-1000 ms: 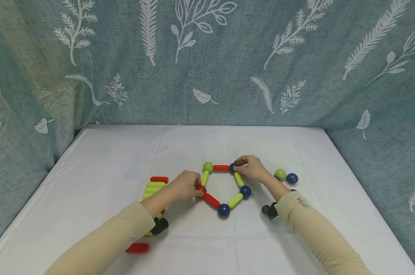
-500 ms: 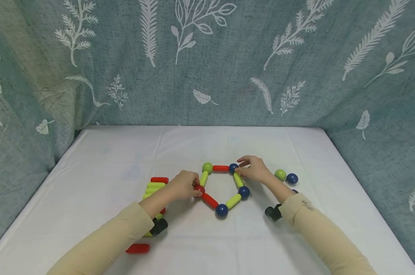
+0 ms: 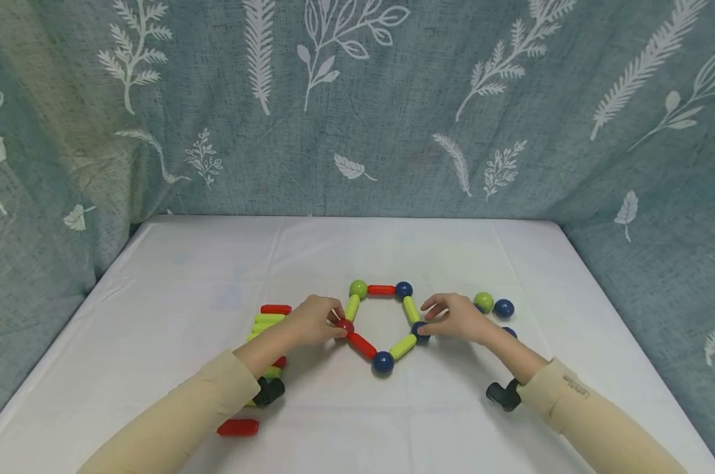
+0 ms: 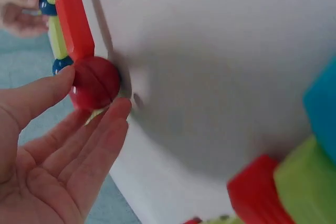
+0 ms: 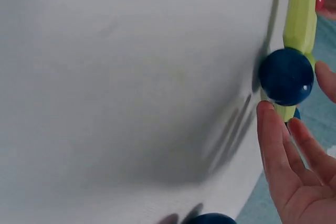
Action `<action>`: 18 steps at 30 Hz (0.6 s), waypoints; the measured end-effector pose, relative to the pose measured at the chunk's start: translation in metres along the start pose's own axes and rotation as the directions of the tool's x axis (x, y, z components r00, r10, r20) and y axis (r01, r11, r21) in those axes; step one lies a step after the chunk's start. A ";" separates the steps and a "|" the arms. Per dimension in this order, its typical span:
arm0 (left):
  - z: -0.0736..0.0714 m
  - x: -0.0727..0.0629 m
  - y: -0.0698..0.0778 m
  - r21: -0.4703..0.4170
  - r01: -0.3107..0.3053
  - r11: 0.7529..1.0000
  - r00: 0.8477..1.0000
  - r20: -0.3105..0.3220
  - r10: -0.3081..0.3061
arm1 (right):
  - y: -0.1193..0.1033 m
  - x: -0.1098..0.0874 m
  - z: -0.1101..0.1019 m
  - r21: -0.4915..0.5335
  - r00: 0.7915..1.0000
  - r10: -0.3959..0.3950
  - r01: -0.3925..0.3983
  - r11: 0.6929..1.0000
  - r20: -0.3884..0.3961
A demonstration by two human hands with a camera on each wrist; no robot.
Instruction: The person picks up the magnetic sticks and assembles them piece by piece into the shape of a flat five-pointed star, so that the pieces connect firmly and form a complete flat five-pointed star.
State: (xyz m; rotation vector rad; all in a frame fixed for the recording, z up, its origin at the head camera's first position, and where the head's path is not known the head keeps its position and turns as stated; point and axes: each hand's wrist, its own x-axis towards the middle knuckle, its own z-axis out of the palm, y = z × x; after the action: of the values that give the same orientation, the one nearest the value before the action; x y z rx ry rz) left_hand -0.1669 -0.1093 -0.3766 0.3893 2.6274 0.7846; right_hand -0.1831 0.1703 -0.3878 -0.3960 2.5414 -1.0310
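Observation:
A closed ring of rods and balls lies on the white cloth. At its left corner my left hand pinches a red ball between thumb and fingers; a red rod joins that ball to the near blue ball. My right hand is around the right-hand blue ball, fingers spread and slightly bent. In the right wrist view its thumb and fingertips appear just off that ball. Yellow-green rods meet there. The far side has a green ball, a red rod and another blue ball.
Loose yellow-green rods and red rods lie left, partly under the left forearm. Beyond the right wrist sit a loose green ball and blue balls. A patterned curtain hangs behind the table.
My right hand has left the far blue ball and come nearer, to the right-hand blue ball. The left hand stays at the red ball. The ring shifted slightly.

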 end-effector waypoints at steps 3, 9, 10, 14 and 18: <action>-0.009 -0.003 -0.008 0.005 -0.059 0.998 0.998 0.002 0.059 | 0.003 -0.003 0.002 0.027 1.000 -0.003 0.003 1.000 0.008; -0.038 -0.013 -0.032 0.108 -0.145 0.983 0.984 -0.087 0.155 | 0.004 -0.005 0.005 0.066 1.000 -0.012 0.011 0.998 0.006; -0.042 -0.015 -0.037 0.125 -0.140 0.982 0.982 -0.109 0.154 | 0.005 -0.005 0.005 0.069 1.000 -0.015 0.014 0.998 0.006; -0.057 -0.021 -0.058 0.145 -0.092 0.985 0.982 -0.148 0.114 | 0.006 -0.007 0.006 0.078 1.000 -0.030 0.029 0.997 0.008; -0.063 -0.023 -0.074 0.138 -0.016 0.990 0.992 -0.121 0.033 | 0.007 -0.007 0.006 0.087 0.999 -0.048 0.046 0.995 0.014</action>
State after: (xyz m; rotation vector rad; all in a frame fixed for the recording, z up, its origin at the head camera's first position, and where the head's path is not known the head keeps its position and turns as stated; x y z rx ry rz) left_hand -0.1845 -0.2070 -0.3641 0.4233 2.8069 0.6573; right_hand -0.1747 0.1740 -0.3951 -0.4400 2.4738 -1.1456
